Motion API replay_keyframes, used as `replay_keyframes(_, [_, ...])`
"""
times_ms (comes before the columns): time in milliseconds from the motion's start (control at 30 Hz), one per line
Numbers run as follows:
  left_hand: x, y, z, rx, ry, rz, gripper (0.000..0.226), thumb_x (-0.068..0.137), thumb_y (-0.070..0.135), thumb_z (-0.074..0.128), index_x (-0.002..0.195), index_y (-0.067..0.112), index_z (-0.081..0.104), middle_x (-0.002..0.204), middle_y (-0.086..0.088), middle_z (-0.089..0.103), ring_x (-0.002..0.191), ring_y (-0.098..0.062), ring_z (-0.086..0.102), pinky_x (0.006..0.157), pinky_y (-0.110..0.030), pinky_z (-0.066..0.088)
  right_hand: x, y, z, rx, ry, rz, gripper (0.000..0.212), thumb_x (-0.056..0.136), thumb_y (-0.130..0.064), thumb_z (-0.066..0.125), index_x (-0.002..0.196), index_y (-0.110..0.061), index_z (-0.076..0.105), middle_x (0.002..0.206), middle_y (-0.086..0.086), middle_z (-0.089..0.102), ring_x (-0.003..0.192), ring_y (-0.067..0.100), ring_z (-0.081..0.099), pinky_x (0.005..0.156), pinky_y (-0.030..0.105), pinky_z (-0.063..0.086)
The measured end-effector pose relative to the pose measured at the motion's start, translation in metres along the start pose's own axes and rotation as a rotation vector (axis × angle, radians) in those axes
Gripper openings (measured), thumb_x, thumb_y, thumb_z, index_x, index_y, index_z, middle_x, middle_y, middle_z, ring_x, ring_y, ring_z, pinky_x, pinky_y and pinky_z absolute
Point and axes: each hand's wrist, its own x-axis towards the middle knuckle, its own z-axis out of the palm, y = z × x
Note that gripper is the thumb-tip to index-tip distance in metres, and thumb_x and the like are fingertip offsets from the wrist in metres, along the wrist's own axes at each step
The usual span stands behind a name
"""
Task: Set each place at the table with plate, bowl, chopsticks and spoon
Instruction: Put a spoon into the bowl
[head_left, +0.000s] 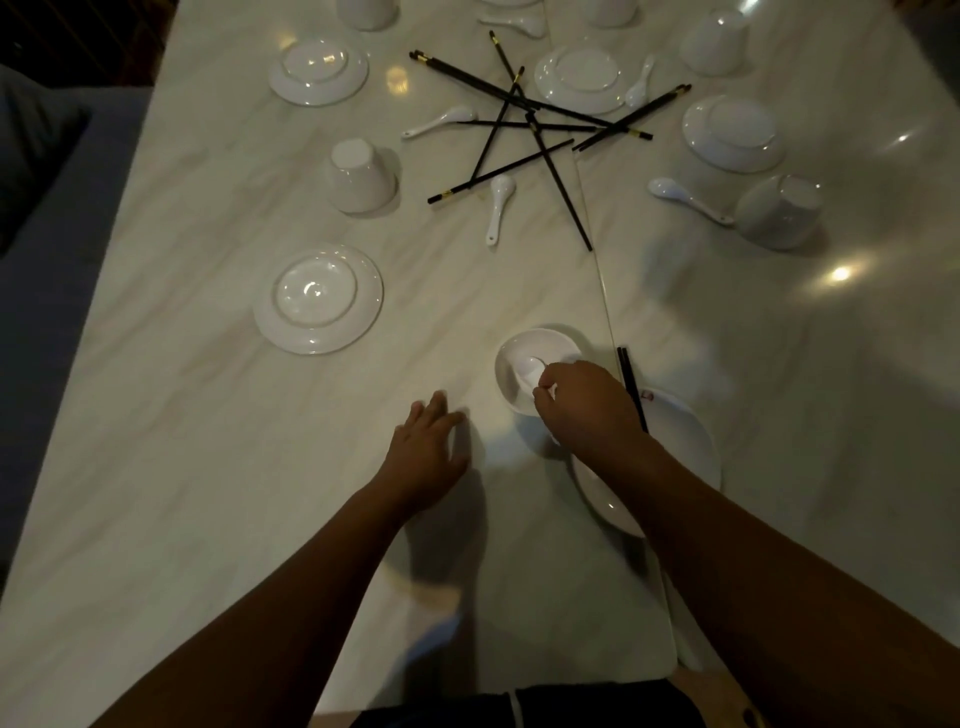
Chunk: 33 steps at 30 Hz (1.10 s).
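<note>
Near the table's front, an upright white bowl (524, 364) stands beside a white plate (680, 447) that my right forearm partly covers. My right hand (582, 405) pinches the handle of a white spoon (532, 369) whose scoop lies inside the bowl. A pair of black chopsticks (631, 382) lies between bowl and plate, just right of that hand. My left hand (426, 452) rests flat on the table left of the bowl, fingers spread, holding nothing.
Upside-down plates (318, 299) (318, 73) (579, 78) (732, 132) and overturned bowls (361, 174) (779, 210) (717, 41) are scattered further back. Several black chopsticks (524, 114) lie crossed in a heap mid-table, with loose spoons (498, 208) (685, 197) (439, 122) around them. A seam (597, 270) runs down the tabletop.
</note>
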Motion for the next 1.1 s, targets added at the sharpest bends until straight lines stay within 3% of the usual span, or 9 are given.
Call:
replay_keyframes(133, [-0.013, 0.007, 0.007, -0.011, -0.025, -0.026, 0.061, 0.089, 0.039, 0.055, 0.144, 0.026, 0.032, 0.161, -0.003, 0.004, 0.147, -0.029, 0.004, 0.118, -0.046, 0.014, -0.019, 0.006, -0.005, 0.066, 0.002, -0.028, 0.027, 0.093, -0.033, 0.05, 0.104, -0.014, 0.066, 0.1, 0.008, 0.066, 0.089, 0.022, 0.061, 0.073, 0.026, 0.041])
replay_keyframes(200, [-0.024, 0.012, 0.007, -0.026, -0.021, -0.018, 0.055, 0.089, 0.038, 0.054, 0.14, 0.022, 0.04, 0.159, -0.006, 0.013, 0.145, -0.029, 0.014, 0.118, -0.044, 0.02, -0.028, 0.005, -0.009, 0.1, 0.036, -0.066, 0.027, 0.092, -0.034, 0.053, 0.108, -0.015, 0.064, 0.104, 0.008, 0.063, 0.094, 0.024, 0.06, 0.078, 0.032, 0.047])
replay_keyframes(333, [-0.056, 0.031, 0.01, -0.146, 0.067, -0.08, 0.044, 0.092, 0.034, 0.052, 0.133, 0.017, 0.049, 0.141, -0.006, 0.047, 0.126, -0.024, 0.046, 0.106, -0.032, 0.035, -0.055, -0.01, -0.015, 0.108, -0.016, -0.318, 0.021, 0.091, -0.03, 0.056, 0.105, -0.017, 0.065, 0.109, 0.005, 0.062, 0.099, 0.023, 0.058, 0.088, 0.038, 0.046])
replay_keyframes(467, [-0.101, 0.035, 0.013, -0.256, 0.137, -0.155, 0.046, 0.093, 0.034, 0.051, 0.136, 0.02, 0.044, 0.136, -0.004, 0.053, 0.122, -0.021, 0.052, 0.103, -0.032, 0.04, -0.084, -0.029, -0.002, 0.119, -0.062, -0.487, 0.021, 0.092, -0.029, 0.055, 0.106, -0.019, 0.067, 0.109, 0.0, 0.066, 0.101, 0.019, 0.059, 0.089, 0.036, 0.047])
replay_keyframes(633, [-0.157, -0.001, 0.003, -0.309, 0.278, -0.203, 0.045, 0.092, 0.032, 0.054, 0.135, 0.023, 0.045, 0.136, 0.001, 0.051, 0.123, -0.016, 0.049, 0.099, -0.022, 0.035, -0.104, -0.06, 0.03, 0.191, -0.182, -0.453, 0.024, 0.092, -0.032, 0.053, 0.111, -0.021, 0.063, 0.115, -0.003, 0.064, 0.108, 0.017, 0.056, 0.096, 0.036, 0.045])
replay_keyframes(800, [-0.187, -0.073, -0.016, -0.313, 0.31, -0.206, 0.039, 0.09, 0.032, 0.057, 0.128, 0.022, 0.052, 0.131, 0.002, 0.055, 0.119, -0.014, 0.052, 0.096, -0.018, 0.035, -0.11, -0.115, 0.076, 0.155, -0.283, -0.434, 0.024, 0.091, -0.039, 0.054, 0.11, -0.025, 0.062, 0.114, -0.007, 0.062, 0.108, 0.015, 0.055, 0.097, 0.035, 0.043])
replay_keyframes(967, [-0.199, -0.178, -0.053, -0.303, 0.237, -0.161, 0.039, 0.091, 0.03, 0.055, 0.129, 0.021, 0.052, 0.132, 0.0, 0.055, 0.12, -0.016, 0.052, 0.099, -0.023, 0.036, -0.107, -0.202, 0.135, 0.223, -0.222, -0.298, 0.02, 0.087, -0.031, 0.062, 0.103, -0.021, 0.066, 0.106, -0.002, 0.066, 0.103, 0.018, 0.06, 0.094, 0.035, 0.046])
replay_keyframes(1100, [-0.209, -0.245, -0.095, -0.2, 0.126, -0.053, 0.04, 0.092, 0.034, 0.052, 0.13, 0.023, 0.05, 0.134, 0.001, 0.053, 0.12, -0.017, 0.051, 0.101, -0.028, 0.04, -0.119, -0.272, 0.169, 0.354, -0.159, -0.084, 0.02, 0.088, -0.024, 0.063, 0.106, -0.016, 0.066, 0.106, 0.0, 0.065, 0.101, 0.015, 0.058, 0.085, 0.021, 0.038])
